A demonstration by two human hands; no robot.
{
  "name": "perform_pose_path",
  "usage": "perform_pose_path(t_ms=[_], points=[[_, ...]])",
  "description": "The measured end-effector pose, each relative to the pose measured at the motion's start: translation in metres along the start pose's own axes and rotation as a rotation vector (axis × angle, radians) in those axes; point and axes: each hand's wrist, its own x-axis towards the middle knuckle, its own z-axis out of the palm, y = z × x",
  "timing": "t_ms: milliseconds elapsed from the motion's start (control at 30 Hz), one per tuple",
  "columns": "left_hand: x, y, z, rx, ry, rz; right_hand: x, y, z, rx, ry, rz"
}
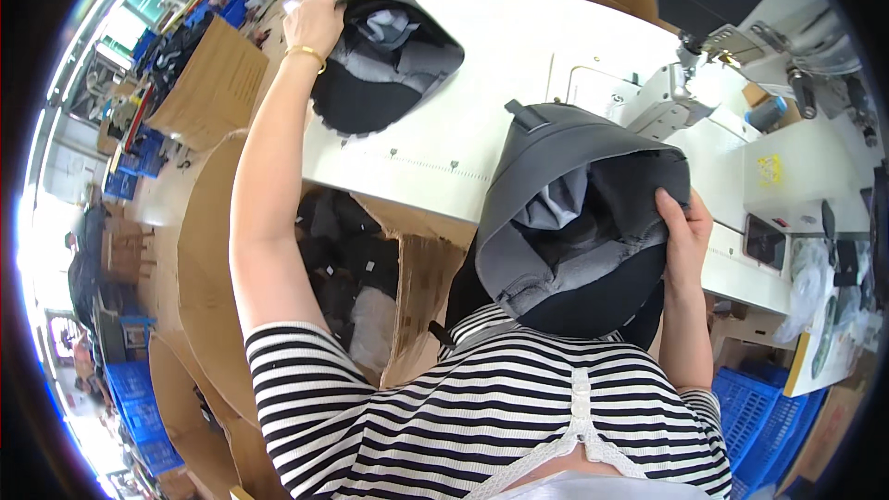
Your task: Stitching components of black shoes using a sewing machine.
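My right hand (683,222) grips the right edge of a large black sewn fabric piece (565,143), shaped like an open bag, its thumb on the inner side. The piece's mouth faces up and shows grey padding and a crumpled silvery lining (556,202). It rests between my body and the table's near edge. My left arm stretches far out, and the left hand (315,23) pinches the upper left edge of a second black bag-like piece (389,65) lying on the white table. That one also shows grey padding and lining; the left fingertips are partly hidden.
A sewing machine (671,97) stands on the white table (407,176) beyond the right-hand piece. Below the table's left side, an open cardboard box (421,287) holds dark pieces. Cardboard (218,231) lies left of my arm; blue crates (755,417) stand at lower right.
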Motion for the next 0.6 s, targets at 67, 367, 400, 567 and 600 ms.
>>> perform_pose_path(t_ms=[67, 367, 400, 567, 600], points=[[0.0, 0.013, -0.014, 0.021, -0.122, -0.002, 0.004, -0.001, 0.001, 0.006, 0.0, 0.006], [-0.081, 0.06, -0.037, -0.447, 0.389, 0.211, 0.021, -0.011, -0.005, -0.25, 0.099, -0.018], [-0.107, 0.072, -0.038, -0.609, 0.221, 0.205, 0.023, -0.014, -0.004, -0.44, 0.178, -0.112], [-0.211, 0.137, -0.069, -1.659, -0.808, 0.202, 0.045, -0.007, 0.022, -0.085, 0.208, -0.224], [-0.224, 0.152, -0.075, -1.64, -0.811, 0.204, 0.047, -0.006, 0.025, -0.054, 0.207, -0.229]])
